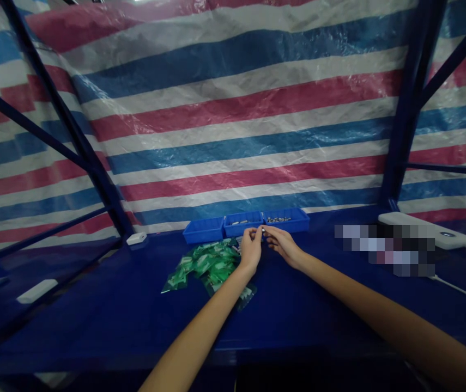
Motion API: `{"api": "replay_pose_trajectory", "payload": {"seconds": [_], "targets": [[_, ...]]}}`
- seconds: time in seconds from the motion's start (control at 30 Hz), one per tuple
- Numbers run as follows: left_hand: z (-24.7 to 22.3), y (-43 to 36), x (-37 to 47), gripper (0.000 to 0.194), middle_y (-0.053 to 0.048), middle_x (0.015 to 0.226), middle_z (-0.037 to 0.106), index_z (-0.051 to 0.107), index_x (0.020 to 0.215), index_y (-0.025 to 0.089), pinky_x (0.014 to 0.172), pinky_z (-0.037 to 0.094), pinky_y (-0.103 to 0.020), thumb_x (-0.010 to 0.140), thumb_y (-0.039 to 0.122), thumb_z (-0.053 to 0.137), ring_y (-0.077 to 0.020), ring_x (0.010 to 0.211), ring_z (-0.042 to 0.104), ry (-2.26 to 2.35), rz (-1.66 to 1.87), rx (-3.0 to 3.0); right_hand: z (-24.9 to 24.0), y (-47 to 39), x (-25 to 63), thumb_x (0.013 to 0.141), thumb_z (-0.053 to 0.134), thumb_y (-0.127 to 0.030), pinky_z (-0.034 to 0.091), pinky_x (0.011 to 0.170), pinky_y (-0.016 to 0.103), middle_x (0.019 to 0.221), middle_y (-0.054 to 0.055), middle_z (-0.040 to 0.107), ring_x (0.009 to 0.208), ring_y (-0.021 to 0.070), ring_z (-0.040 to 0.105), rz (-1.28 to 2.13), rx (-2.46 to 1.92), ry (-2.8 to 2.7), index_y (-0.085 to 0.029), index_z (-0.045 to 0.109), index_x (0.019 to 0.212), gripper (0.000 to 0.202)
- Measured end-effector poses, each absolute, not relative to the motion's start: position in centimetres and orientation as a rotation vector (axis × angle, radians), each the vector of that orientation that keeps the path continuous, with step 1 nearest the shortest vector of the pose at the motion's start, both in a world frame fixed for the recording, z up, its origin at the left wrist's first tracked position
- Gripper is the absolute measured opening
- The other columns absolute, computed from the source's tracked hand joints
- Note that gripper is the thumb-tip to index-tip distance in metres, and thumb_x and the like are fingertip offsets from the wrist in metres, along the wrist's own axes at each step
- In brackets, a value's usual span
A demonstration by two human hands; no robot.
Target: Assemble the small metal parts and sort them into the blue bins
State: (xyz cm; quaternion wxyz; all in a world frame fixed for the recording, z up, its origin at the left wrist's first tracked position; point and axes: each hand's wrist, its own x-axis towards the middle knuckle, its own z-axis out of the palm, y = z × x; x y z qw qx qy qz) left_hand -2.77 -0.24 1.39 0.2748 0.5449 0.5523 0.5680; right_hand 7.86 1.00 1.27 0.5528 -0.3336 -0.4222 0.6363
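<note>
Close together over the middle of the table are my left hand (251, 249) and my right hand (284, 244). Their fingertips pinch a small pale, shiny piece (262, 231), too small to name its kind. My left hand is closed, its thumb and forefinger at the piece. The right hand's thumb and forefinger meet it from the other side, with the other fingers curled. A pile of small clear bags with green and white contents (212, 262) lies beside and under my left hand. Just behind the hands stand blue bins, the right one (298, 222) holding several small metallic pieces.
The middle bin (230, 226) holds a few pale pieces; the left bin (204, 232) stands beside it. A white power strip (424, 231) with a cable lies right, by a pixelated patch. White boxes (137, 238) and blue posts (406, 109) flank the blue table (298, 321). Striped sheeting hangs behind.
</note>
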Motion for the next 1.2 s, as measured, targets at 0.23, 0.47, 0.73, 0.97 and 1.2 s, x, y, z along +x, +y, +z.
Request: {"api": "replay_pose_trajectory", "payload": {"seconds": [0.23, 0.47, 0.73, 0.97, 1.2], "targets": [[1.2, -0.4, -2.5, 0.029, -0.001, 0.074, 0.055, 0.053, 0.083, 0.015, 0.065, 0.041, -0.021, 0.084, 0.042, 0.045, -0.0108, 0.07, 0.051, 1.403, 1.485, 1.482, 1.2, 1.0, 7.6, 0.059, 0.072, -0.036, 0.035, 0.049, 0.019, 0.063, -0.002, 0.057, 0.053, 0.0074, 0.048, 1.501, -0.765, -0.926, -0.018, 0.068, 0.081, 0.028], [1.3, -0.8, -2.3, 0.034, 0.0, 0.071, 0.056, 0.053, 0.075, 0.016, 0.065, 0.039, -0.021, 0.085, 0.046, 0.04, -0.0111, 0.069, 0.051, 1.379, 1.411, 1.56, 0.9, 1.1, 7.5, 0.055, 0.074, -0.044, 0.033, 0.047, 0.02, 0.057, -0.003, 0.052, 0.051, 0.0077, 0.045, 1.459, -0.766, -0.934, -0.018, 0.065, 0.073, 0.033], [1.0, -0.7, -2.4, 0.034, 0.002, 0.067, 0.054, 0.052, 0.07, 0.018, 0.064, 0.037, -0.022, 0.087, 0.044, 0.037, -0.0115, 0.067, 0.049, 1.4, 1.333, 1.693, 1.0, 0.8, 7.5, 0.056, 0.074, -0.041, 0.028, 0.046, 0.02, 0.052, -0.007, 0.044, 0.048, 0.0059, 0.038, 1.509, -0.738, -0.883, -0.018, 0.068, 0.078, 0.032], [2.0, -1.3, -2.6, 0.03, -0.001, 0.075, 0.058, 0.054, 0.075, 0.017, 0.072, 0.039, -0.025, 0.089, 0.038, 0.036, -0.0142, 0.075, 0.053, 1.61, 1.275, 1.961, 0.9, 0.9, 7.5, 0.064, 0.068, -0.035, 0.029, 0.043, 0.019, 0.054, -0.005, 0.047, 0.047, 0.006, 0.041, 1.52, -0.757, -0.823, -0.019, 0.068, 0.083, 0.025], [2.4, -2.6, -3.0, 0.027, -0.011, 0.102, 0.056, 0.055, 0.098, 0.016, 0.084, 0.039, -0.038, 0.09, 0.028, 0.033, -0.0244, 0.097, 0.053, 2.17, 0.729, 2.568, 0.9, 1.6, 7.9, 0.067, 0.065, -0.028, 0.029, 0.04, 0.019, 0.062, -0.001, 0.057, 0.047, 0.0065, 0.044, 1.515, -0.801, -0.68, -0.019, 0.067, 0.083, 0.018]]}}
